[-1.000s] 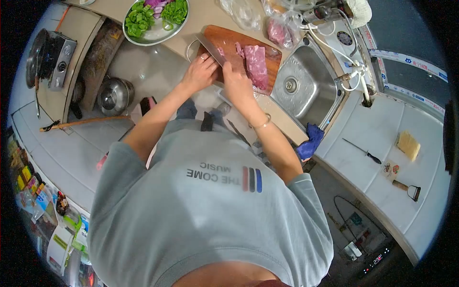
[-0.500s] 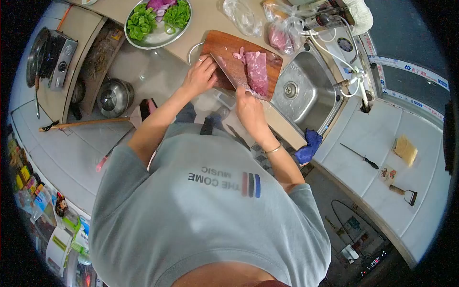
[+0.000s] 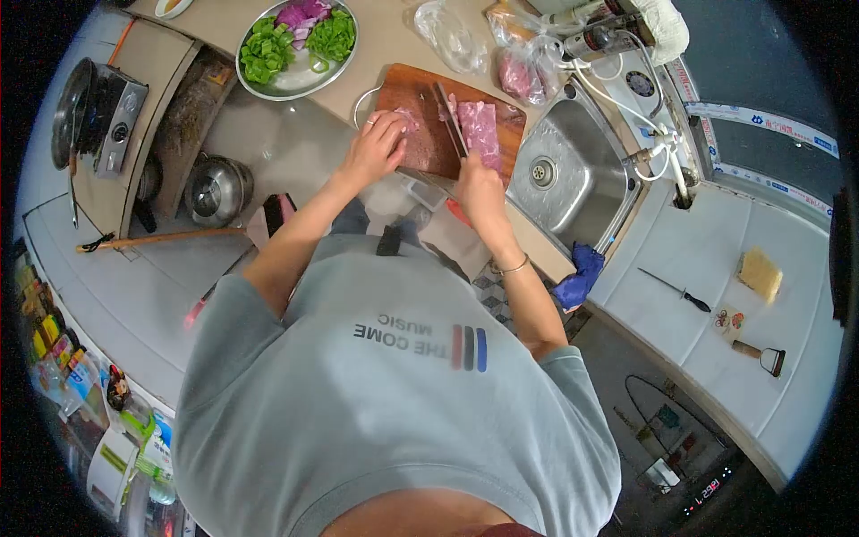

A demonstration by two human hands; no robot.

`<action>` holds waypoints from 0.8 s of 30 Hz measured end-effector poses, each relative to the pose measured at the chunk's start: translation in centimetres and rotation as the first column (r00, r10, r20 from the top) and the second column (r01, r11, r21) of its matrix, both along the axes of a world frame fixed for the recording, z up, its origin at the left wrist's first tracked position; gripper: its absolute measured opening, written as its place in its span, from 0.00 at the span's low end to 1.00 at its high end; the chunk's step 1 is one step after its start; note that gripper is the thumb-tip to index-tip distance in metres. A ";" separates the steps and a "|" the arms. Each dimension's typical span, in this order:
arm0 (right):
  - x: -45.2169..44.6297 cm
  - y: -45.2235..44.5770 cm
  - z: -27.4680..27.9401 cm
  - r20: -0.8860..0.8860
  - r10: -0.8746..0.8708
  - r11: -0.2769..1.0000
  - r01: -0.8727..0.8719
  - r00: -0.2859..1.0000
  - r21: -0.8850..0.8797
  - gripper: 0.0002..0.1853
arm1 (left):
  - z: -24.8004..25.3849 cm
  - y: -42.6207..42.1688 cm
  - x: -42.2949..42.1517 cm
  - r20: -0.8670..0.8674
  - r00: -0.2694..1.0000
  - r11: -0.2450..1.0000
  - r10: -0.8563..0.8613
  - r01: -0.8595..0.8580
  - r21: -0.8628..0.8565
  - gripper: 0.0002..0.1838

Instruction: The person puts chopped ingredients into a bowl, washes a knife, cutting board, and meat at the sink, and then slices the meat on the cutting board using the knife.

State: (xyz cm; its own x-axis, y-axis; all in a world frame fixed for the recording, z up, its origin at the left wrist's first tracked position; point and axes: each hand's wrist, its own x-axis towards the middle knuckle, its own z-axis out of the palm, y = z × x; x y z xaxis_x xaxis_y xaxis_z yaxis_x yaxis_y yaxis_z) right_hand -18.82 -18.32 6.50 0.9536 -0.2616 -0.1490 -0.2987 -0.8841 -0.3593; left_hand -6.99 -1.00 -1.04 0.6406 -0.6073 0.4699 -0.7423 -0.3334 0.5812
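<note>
On the wooden cutting board [image 3: 432, 148] lies a block of pink raw meat [image 3: 480, 132], with small cut bits beside its left end. My right hand [image 3: 481, 190] is closed round the handle of a knife [image 3: 450, 119], whose blade stands upright near the meat's left side. My left hand [image 3: 374, 150] rests at the board's left edge, its fingers bent over a small piece of meat [image 3: 408, 120]; whether they grip it is hidden. A metal plate [image 3: 300, 82] of chopped green pepper [image 3: 267, 51] and purple onion [image 3: 301, 12] sits beyond the board on the left.
A steel sink [image 3: 573, 170] adjoins the board on the right, with a blue cloth [image 3: 580, 276] on its near corner. Plastic bags [image 3: 530, 76], one holding meat, lie behind. Far left is a gas stove [image 3: 116, 121]. A pot [image 3: 217, 190] and a broom [image 3: 179, 234] are lower left.
The knife has turned from a slant across the board to upright beside the meat, and my right hand has shifted slightly right. My left hand has moved slightly, its fingers now over a small meat piece.
</note>
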 end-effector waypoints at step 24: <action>0.3 0.6 0.5 0.064 -0.023 1.000 0.023 0.998 -0.010 0.05 | 0.5 0.6 0.2 -0.003 1.000 0.999 -0.025 0.025 -0.046 0.15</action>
State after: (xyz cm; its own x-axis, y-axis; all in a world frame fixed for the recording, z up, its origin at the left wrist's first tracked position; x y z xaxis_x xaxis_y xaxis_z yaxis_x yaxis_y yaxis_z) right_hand -18.55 -17.76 7.02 0.9548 -0.2848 -0.0849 -0.2956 -0.8814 -0.3685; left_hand -6.82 -0.41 -0.55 0.6273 -0.6011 0.4952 -0.7480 -0.2877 0.5981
